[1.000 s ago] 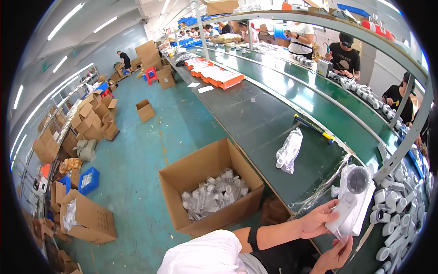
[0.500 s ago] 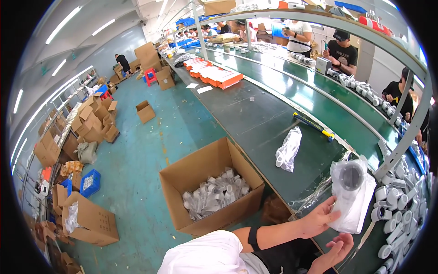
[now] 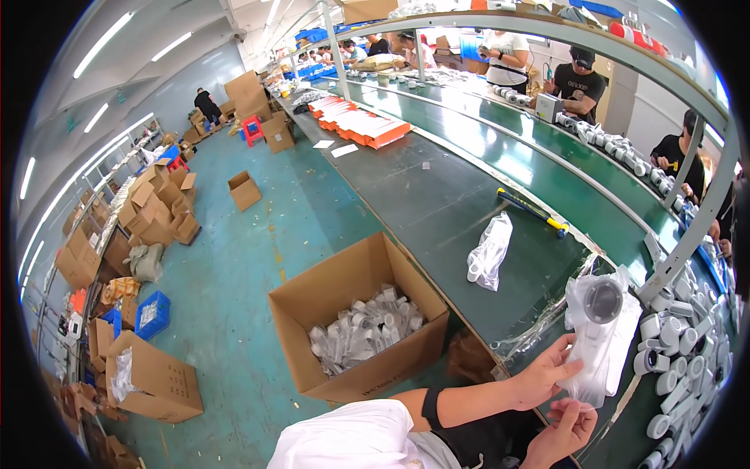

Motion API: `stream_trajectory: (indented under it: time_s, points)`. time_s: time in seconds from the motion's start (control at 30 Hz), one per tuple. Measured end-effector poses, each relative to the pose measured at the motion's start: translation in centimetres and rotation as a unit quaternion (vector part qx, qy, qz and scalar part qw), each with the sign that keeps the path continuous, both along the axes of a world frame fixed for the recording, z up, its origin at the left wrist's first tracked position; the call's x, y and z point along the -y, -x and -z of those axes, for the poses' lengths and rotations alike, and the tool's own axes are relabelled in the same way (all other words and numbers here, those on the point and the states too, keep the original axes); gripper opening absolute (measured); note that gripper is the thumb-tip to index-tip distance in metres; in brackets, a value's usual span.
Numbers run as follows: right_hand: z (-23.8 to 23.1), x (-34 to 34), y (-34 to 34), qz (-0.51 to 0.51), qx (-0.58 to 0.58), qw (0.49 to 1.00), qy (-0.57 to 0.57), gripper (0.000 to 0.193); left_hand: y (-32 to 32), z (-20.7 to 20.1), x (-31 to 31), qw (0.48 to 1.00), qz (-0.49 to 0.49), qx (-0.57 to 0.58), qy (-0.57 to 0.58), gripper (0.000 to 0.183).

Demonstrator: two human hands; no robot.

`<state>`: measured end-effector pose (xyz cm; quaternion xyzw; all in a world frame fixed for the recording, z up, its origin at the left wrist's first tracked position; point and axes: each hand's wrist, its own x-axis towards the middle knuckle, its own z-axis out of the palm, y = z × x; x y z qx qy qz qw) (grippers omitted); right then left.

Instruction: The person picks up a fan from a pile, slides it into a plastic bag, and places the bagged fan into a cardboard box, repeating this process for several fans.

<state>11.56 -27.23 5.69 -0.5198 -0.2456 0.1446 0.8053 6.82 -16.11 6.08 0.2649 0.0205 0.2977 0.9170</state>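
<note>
A white plastic part with a round grey end (image 3: 602,302) sits inside a clear plastic bag (image 3: 587,381) at the right side of the bench. My left hand (image 3: 545,371) is closed on the bag's left edge, thumb and fingers around the part's lower portion. Below it, my right hand (image 3: 564,431) pinches the bag's lower end between its fingertips. White flat sheets or bags (image 3: 623,344) lie behind and to the right of the bagged part. Farther left on the dark bench top rests another bagged white part (image 3: 491,252).
An open cardboard box (image 3: 291,332) of bagged white parts (image 3: 367,328) stands left of the bench. Many loose white parts (image 3: 678,352) lie at right. A yellow-and-black tool (image 3: 533,211) and orange-white boxes (image 3: 359,123) are on the bench. A metal post (image 3: 687,227) rises nearby. Co-workers (image 3: 578,84) work across the belt.
My right hand has moved up to the bag's lower end, and its fingers have closed there. My left hand keeps its hold. The view has shifted slightly.
</note>
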Motion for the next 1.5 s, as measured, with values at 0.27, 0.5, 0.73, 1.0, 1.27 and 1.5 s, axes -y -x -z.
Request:
stream_trajectory:
  time_s: [0.27,0.5,0.73,1.0,1.27,1.5]
  points:
    - [1.8,1.9,-1.0,-0.109,0.067,0.989,0.076,0.012,2.7,0.5,-3.3,0.981,-0.150,-0.094,-0.083,0.049]
    - [7.1,5.0,-8.7,-0.018,0.090,0.961,0.260,0.011,9.0,3.2,-9.8,0.818,-0.314,-0.344,-0.336,0.045]
    - [7.1,3.5,-7.8,0.017,0.079,0.966,0.246,0.011,13.6,4.3,-12.0,0.564,-0.405,-0.475,-0.540,0.045]
    - [7.0,4.1,-7.7,0.018,0.068,0.970,0.231,0.010,10.5,4.4,-13.3,0.472,-0.456,-0.491,-0.573,0.037]
    - [7.2,4.5,-7.3,0.023,0.075,0.969,0.235,0.009,8.7,4.0,-14.8,0.449,-0.444,-0.516,-0.578,0.047]
    - [6.7,4.2,-7.2,0.026,0.087,0.968,0.232,0.009,12.9,1.8,-14.3,0.587,-0.379,-0.526,-0.484,0.043]
